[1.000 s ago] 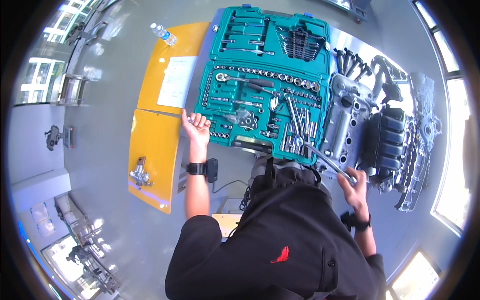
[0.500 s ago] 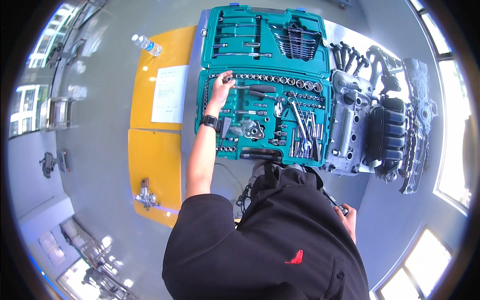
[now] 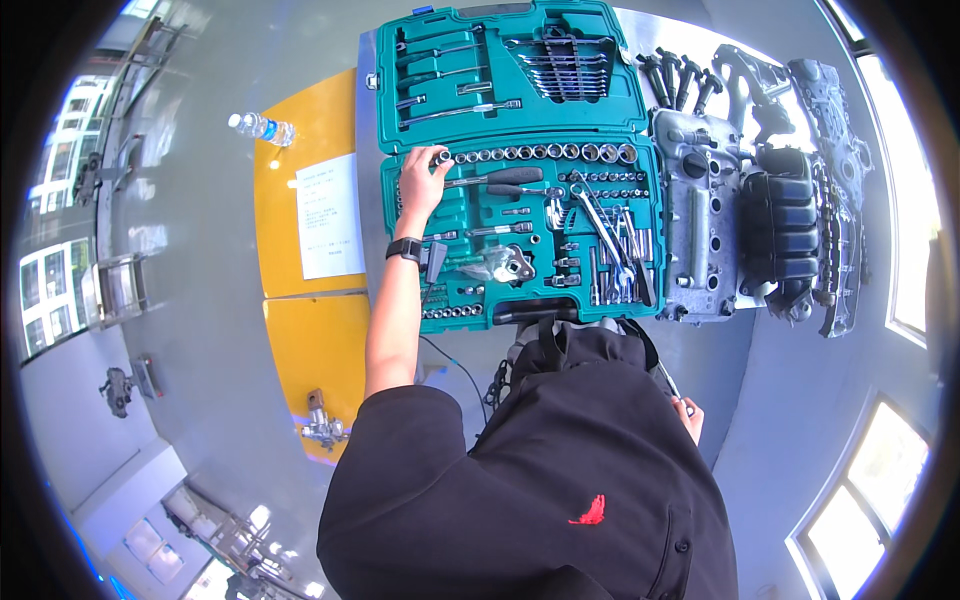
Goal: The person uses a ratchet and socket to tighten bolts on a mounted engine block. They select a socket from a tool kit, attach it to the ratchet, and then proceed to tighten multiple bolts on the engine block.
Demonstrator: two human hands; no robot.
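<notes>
Sockets [image 3: 545, 153] sit in a long row across the top of the lower tray of the open teal tool case [image 3: 640, 95], and the left hand [image 3: 422, 183] is at the row's left end, fingertips pinched on the large socket [image 3: 443, 157] there. From the way the fingers close on it, the step in hand looks like picking that socket out of its slot or seating it; which of the two cannot be told from this view. The next move calls for a firm pinch and a straight pull or push, since the neighbouring sockets stand just beside it.

A ratchet handle [image 3: 500, 178] lies just below the row, near the hand, and loose wrenches [image 3: 605, 235] lie heaped in the right part of the tray. The lid half holds spanners [image 3: 565, 62] in clips. To the right of the case lies a grey engine cylinder head [image 3: 695, 210] with a black plastic manifold [image 3: 780, 235] beside it.

The right hand [image 3: 688, 415] hangs low at the person's side, largely hidden behind the dark shirt; it seems to hold a thin metal tool [image 3: 668, 380], perhaps a wrench, but only a sliver of it shows. The wristwatch [image 3: 405, 249] is on the left wrist. On the yellow surface [image 3: 300, 350] lie a sheet of paper [image 3: 330, 215] and a water bottle [image 3: 260, 127].
</notes>
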